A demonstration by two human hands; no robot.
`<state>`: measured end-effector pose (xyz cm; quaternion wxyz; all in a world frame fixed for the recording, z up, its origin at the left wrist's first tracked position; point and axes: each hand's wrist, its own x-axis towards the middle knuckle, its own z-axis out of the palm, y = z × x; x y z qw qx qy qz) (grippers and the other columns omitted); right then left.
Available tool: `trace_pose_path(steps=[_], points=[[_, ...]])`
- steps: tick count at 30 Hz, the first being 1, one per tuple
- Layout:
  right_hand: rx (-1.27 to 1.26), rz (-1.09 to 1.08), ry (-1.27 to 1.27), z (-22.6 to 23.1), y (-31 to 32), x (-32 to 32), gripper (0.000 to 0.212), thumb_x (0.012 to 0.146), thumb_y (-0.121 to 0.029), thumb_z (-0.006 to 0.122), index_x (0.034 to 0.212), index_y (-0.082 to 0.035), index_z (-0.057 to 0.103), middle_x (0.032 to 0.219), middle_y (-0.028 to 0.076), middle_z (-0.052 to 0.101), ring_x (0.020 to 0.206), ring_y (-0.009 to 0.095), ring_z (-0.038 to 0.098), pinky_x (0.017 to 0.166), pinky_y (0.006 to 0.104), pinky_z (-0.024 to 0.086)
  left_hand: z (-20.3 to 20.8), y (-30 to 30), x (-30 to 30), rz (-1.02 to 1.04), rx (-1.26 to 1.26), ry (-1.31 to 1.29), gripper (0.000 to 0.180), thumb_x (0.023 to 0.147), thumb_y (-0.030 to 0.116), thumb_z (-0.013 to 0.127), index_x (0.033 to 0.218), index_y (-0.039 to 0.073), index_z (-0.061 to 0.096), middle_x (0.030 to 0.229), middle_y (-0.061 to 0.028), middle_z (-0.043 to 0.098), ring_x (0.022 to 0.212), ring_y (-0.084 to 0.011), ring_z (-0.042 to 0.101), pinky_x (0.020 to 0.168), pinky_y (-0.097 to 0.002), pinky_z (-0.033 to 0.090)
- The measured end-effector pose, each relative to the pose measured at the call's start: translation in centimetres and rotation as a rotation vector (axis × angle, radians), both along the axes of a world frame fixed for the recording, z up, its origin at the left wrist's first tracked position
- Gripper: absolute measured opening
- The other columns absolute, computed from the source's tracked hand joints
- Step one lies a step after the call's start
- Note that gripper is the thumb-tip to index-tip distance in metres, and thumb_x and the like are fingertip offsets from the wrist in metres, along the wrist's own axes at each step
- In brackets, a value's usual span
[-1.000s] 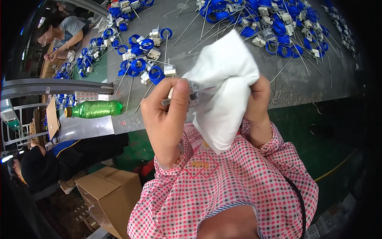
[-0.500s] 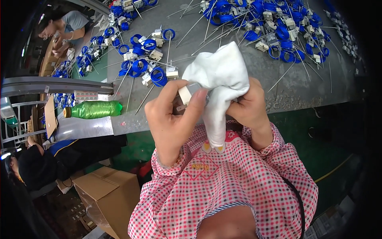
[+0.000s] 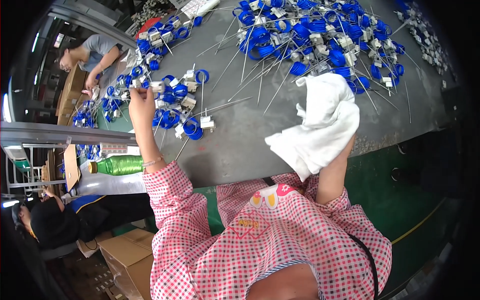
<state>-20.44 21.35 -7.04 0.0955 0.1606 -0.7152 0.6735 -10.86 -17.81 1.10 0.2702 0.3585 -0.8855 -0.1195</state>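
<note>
My left hand (image 3: 142,102) stretches out over a cluster at the left, its fingers closed at a small white-and-metal block (image 3: 157,87). The block looks like a capillary thermostat, though my fingers partly hide it. Around it lie similar thermostats (image 3: 192,129) with blue coiled tubes and thin metal rods. A crumpled white cloth (image 3: 322,117) hangs from my right hand (image 3: 348,148) above the table's front edge. The cloth covers most of that hand's fingers.
A large heap of thermostats (image 3: 320,35) covers the far side of the grey table (image 3: 225,150). A green bottle (image 3: 120,165) lies at the left by a metal rail (image 3: 70,132). Two other people sit at the left. A cardboard box (image 3: 127,255) stands below.
My left hand has moved from in front of me to the far-left cluster, away from the cloth. My right hand has shifted right with the cloth, which hangs more spread out.
</note>
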Motion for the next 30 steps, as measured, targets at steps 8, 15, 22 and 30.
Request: trace_pose_path(steps=[8,15,22,30], points=[[0.206,-0.142,0.099,0.7,0.1,-1.1,0.06,0.046,-0.021,0.074,0.092,-0.001,0.042,0.084,0.01,0.045,0.078,0.02,0.046,0.071,0.03,0.039,2.6,-1.9,-1.8,0.191,-0.133,-0.423,0.033,0.073,0.031,0.047,0.085,0.002,0.06,0.083,-0.0216,0.057,0.083,-0.0346,0.055,0.074,-0.0386,0.043],[0.061,0.075,0.171,5.8,-1.7,-1.7,0.043,0.057,-0.014,0.064,0.09,0.003,0.045,0.086,0.011,0.049,0.079,0.019,0.048,0.072,0.0288,0.04,4.4,-8.5,-5.2,-0.186,-0.08,-0.541,0.032,0.074,0.025,0.048,0.099,0.005,0.054,0.094,-0.0189,0.056,0.09,-0.032,0.053,0.078,-0.0366,0.041],[0.191,0.122,0.076,4.7,-2.5,-2.3,0.043,0.057,-0.012,0.064,0.093,0.003,0.047,0.087,0.011,0.05,0.078,0.017,0.049,0.07,0.0278,0.041,-1.0,-9.5,-12.0,-0.676,-0.293,-0.587,0.037,0.076,0.008,0.049,0.112,0.01,0.045,0.115,-0.0128,0.043,0.103,-0.0305,0.044,0.087,-0.0347,0.036],[0.18,-0.034,-0.287,2.0,-4.5,-1.1,0.069,0.049,-0.023,0.073,0.104,0.002,0.041,0.094,0.014,0.047,0.088,0.024,0.048,0.078,0.0324,0.039,-5.4,-10.3,-15.2,-0.606,-0.109,-0.792,0.054,0.073,0.024,0.055,0.121,0.01,0.035,0.111,-0.0171,0.046,0.099,-0.0311,0.048,0.083,-0.0341,0.039]])
